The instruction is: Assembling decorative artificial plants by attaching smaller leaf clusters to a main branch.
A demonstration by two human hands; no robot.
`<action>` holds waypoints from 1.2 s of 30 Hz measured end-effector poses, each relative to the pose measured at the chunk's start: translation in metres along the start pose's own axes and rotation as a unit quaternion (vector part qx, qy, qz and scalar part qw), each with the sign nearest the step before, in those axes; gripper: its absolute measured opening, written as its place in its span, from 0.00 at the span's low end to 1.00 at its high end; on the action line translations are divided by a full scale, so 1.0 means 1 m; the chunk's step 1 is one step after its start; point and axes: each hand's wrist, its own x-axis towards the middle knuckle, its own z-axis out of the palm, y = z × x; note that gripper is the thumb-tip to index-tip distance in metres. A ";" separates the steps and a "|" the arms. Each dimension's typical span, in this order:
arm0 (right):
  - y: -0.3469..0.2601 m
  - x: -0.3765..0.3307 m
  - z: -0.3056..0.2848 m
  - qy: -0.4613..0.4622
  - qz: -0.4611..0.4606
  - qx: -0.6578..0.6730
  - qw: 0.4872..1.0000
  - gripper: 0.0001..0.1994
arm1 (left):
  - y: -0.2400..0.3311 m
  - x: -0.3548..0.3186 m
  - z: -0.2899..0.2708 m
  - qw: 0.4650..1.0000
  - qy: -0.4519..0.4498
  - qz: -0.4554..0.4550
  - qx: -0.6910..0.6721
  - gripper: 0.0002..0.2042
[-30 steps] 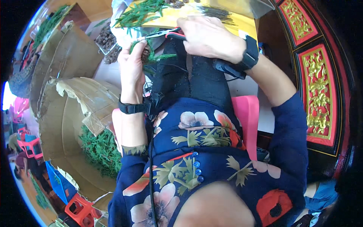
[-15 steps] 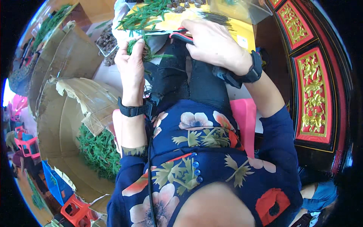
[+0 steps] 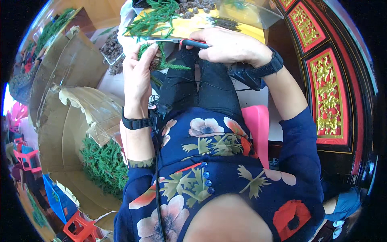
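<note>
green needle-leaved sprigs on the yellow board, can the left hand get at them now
Probably yes: the green needle-leaved sprigs lie uncovered on the yellow board, just beyond the left hand. That hand, though, holds a green sprig with a brown cone, so may need freeing first.

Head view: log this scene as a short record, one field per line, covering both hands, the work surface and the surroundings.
Left hand: pinches a green sprig together with a brown cone
Right hand: grips a hand tool with red-and-black handles, its tip toward the other hand
Work surface: yellow board bearing loose fronds, small cones and thin dark strands
Left side: torn cardboard box holding greenery
Right side: pink chair; red-and-gold carved panel
</note>
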 end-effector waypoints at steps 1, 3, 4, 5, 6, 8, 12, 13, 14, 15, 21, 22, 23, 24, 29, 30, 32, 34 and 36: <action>-0.001 0.000 -0.004 -0.049 0.011 0.010 0.999 0.22 | 0.001 0.000 0.000 1.000 -0.004 -0.002 0.002 0.08; -0.005 -0.001 -0.008 -0.060 0.023 -0.010 0.998 0.22 | 0.001 -0.001 0.000 1.000 -0.014 -0.009 0.008 0.08; -0.008 -0.002 -0.009 -0.072 0.033 -0.031 0.996 0.23 | 0.000 -0.001 0.000 1.000 -0.014 -0.010 0.008 0.08; -0.008 -0.002 -0.008 -0.084 0.043 -0.052 0.994 0.23 | 0.000 -0.001 0.001 1.000 -0.014 -0.012 0.004 0.08; -0.006 -0.002 -0.008 -0.084 0.044 -0.051 0.994 0.23 | -0.001 -0.001 0.001 1.000 -0.014 -0.013 0.000 0.08; -0.007 0.002 -0.008 -0.083 0.013 -0.086 0.993 0.24 | -0.002 -0.001 0.001 1.000 -0.014 -0.018 -0.003 0.08; -0.024 -0.002 -0.023 -0.115 0.051 -0.133 0.983 0.24 | -0.002 -0.002 0.001 0.999 -0.018 -0.029 0.002 0.08; -0.029 -0.002 -0.027 -0.130 0.076 -0.149 0.977 0.25 | -0.001 -0.002 0.000 0.999 -0.021 -0.030 0.004 0.08; -0.030 -0.001 -0.026 -0.130 0.077 -0.148 0.977 0.25 | 0.000 -0.002 -0.001 0.999 -0.024 -0.031 0.006 0.09; -0.030 0.000 -0.026 -0.133 0.076 -0.156 0.976 0.25 | 0.000 -0.002 -0.002 0.999 -0.027 -0.032 0.008 0.09; -0.028 -0.001 -0.025 -0.136 0.044 -0.149 0.979 0.25 | 0.007 -0.004 0.000 0.998 -0.018 -0.052 -0.015 0.08; -0.028 -0.002 -0.024 -0.135 0.045 -0.148 0.979 0.25 | 0.006 -0.003 -0.003 0.998 -0.024 -0.053 -0.014 0.08; -0.027 -0.003 -0.023 -0.129 0.039 -0.156 0.978 0.24 | 0.006 -0.003 -0.003 0.998 -0.030 -0.055 -0.013 0.08; -0.026 -0.004 -0.023 -0.123 0.033 -0.164 0.978 0.24 | 0.006 -0.003 -0.003 0.998 -0.031 -0.057 -0.012 0.08; -0.020 -0.005 -0.028 -0.103 0.037 -0.138 0.984 0.24 | 0.014 -0.006 0.002 0.996 -0.054 -0.058 -0.026 0.08; -0.021 -0.006 -0.029 -0.102 0.038 -0.137 0.985 0.24 | 0.016 -0.008 0.004 0.996 -0.066 -0.055 -0.036 0.08; -0.022 -0.009 -0.031 -0.078 0.033 -0.127 0.988 0.21 | 0.020 -0.010 0.005 0.995 -0.076 -0.053 -0.045 0.09; -0.029 -0.010 -0.036 -0.066 0.030 -0.123 0.990 0.20 | 0.022 -0.011 0.003 0.993 -0.083 -0.067 -0.050 0.09; -0.043 -0.010 -0.054 -0.114 0.050 -0.085 0.989 0.17 | 0.024 -0.011 0.003 0.992 -0.087 -0.074 -0.054 0.10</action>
